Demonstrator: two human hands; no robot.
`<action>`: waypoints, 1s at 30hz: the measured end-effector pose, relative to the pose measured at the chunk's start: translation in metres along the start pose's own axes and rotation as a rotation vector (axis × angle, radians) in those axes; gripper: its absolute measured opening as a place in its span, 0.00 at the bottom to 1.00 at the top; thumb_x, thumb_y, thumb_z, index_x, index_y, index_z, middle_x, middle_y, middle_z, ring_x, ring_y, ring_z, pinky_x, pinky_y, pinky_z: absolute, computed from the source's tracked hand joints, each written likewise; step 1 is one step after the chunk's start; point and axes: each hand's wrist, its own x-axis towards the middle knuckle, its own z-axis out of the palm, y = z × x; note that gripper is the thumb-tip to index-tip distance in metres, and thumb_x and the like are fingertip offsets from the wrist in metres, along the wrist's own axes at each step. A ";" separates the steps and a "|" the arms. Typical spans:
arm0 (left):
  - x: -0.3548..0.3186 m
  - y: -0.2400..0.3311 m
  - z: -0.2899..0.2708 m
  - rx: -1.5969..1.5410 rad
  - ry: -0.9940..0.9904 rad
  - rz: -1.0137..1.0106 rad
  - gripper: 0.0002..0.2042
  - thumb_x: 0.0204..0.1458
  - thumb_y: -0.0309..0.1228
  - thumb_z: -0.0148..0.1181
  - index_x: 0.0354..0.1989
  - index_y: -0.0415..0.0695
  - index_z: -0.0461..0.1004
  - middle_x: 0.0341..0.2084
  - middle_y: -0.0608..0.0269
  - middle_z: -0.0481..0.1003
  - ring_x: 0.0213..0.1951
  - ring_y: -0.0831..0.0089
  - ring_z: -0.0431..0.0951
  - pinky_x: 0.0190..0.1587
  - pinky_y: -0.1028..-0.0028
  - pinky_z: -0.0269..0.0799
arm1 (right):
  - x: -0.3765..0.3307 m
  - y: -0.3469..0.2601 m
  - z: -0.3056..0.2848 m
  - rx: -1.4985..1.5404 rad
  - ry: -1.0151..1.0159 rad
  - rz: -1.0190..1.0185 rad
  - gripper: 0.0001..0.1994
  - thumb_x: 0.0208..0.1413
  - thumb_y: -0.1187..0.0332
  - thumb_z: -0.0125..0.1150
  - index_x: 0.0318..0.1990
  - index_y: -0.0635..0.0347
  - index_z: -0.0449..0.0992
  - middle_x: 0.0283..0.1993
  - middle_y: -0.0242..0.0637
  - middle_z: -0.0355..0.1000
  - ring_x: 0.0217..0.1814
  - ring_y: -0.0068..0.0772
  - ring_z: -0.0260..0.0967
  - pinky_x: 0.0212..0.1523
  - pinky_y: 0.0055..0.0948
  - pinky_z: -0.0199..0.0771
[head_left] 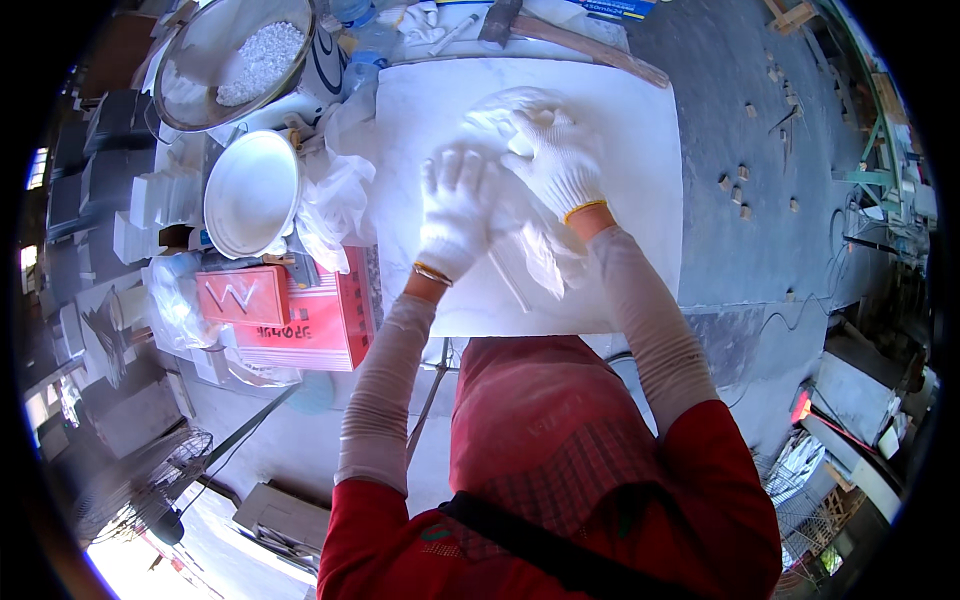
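Crumpled white sheet (pixel 550 255), cloth or plastic, can't tell, lies on the white slab (pixel 640 130) under and between the two gloved hands; glare washes out its outline. Left hand (pixel 456 205) is flat, fingers spread, slightly blurred; its palm side is hidden, so can't say if it presses on sheet or slab. Right hand (pixel 555 165) is bent over the sheet's far part, fingertips lost against white; can't tell if it grips. Hands near each other, not touching. Thin white stick (pixel 511 280) on the slab's near part, upper end hard to make out. Left of slab: red box (pixel 355 315) with a smaller red box (pixel 245 297) against it, both partly hidden by clutter. Beyond them, white bowl (pixel 250 195), contents washed out, beside a crumpled plastic bag (pixel 335 205). Farther, a pot (pixel 318 70) holding white chips (pixel 265 65), top cut off by the frame. Hammer (pixel 590 48) past the slab's far edge, head cut at the top. Small blocks (pixel 740 172) scattered on the grey surface at right, too small to identify.
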 end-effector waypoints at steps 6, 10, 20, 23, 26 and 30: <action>-0.029 -0.008 -0.013 -0.077 0.174 -0.070 0.42 0.54 0.56 0.72 0.71 0.41 0.70 0.71 0.41 0.65 0.74 0.35 0.59 0.75 0.31 0.48 | -0.028 0.008 0.019 -0.034 0.272 -0.116 0.30 0.53 0.47 0.75 0.65 0.33 0.78 0.60 0.43 0.77 0.55 0.53 0.77 0.54 0.53 0.77; -0.081 0.027 0.000 -0.194 0.190 -0.038 0.41 0.52 0.51 0.75 0.71 0.43 0.68 0.74 0.41 0.61 0.77 0.34 0.56 0.76 0.29 0.48 | -0.011 0.004 0.011 -0.071 0.151 0.001 0.32 0.55 0.46 0.73 0.68 0.35 0.77 0.61 0.44 0.78 0.54 0.53 0.79 0.54 0.48 0.79; -0.063 0.036 0.017 -0.067 0.157 -0.024 0.45 0.55 0.61 0.67 0.75 0.44 0.66 0.75 0.39 0.59 0.76 0.28 0.52 0.75 0.25 0.42 | -0.053 -0.007 0.030 -0.052 0.164 -0.061 0.36 0.56 0.45 0.75 0.73 0.33 0.73 0.72 0.53 0.70 0.71 0.60 0.71 0.67 0.53 0.73; -0.030 0.005 0.008 0.103 0.132 -0.079 0.43 0.54 0.59 0.69 0.72 0.43 0.69 0.72 0.40 0.63 0.74 0.31 0.56 0.74 0.27 0.45 | -0.039 -0.030 0.026 0.082 -0.047 0.164 0.36 0.57 0.44 0.73 0.74 0.32 0.71 0.68 0.55 0.73 0.61 0.59 0.78 0.59 0.54 0.78; -0.013 -0.004 -0.007 -0.019 0.168 -0.138 0.41 0.54 0.57 0.70 0.71 0.42 0.70 0.71 0.40 0.65 0.74 0.33 0.58 0.75 0.31 0.47 | 0.008 -0.008 0.024 -0.020 0.054 -0.010 0.36 0.57 0.45 0.73 0.73 0.33 0.72 0.60 0.51 0.77 0.55 0.55 0.79 0.55 0.52 0.79; -0.035 -0.005 -0.027 -0.146 0.197 -0.217 0.38 0.56 0.51 0.72 0.70 0.40 0.70 0.70 0.42 0.67 0.73 0.37 0.62 0.76 0.36 0.50 | 0.018 0.001 0.020 -0.066 0.126 -0.154 0.34 0.56 0.45 0.73 0.71 0.36 0.74 0.56 0.49 0.77 0.52 0.54 0.78 0.53 0.51 0.78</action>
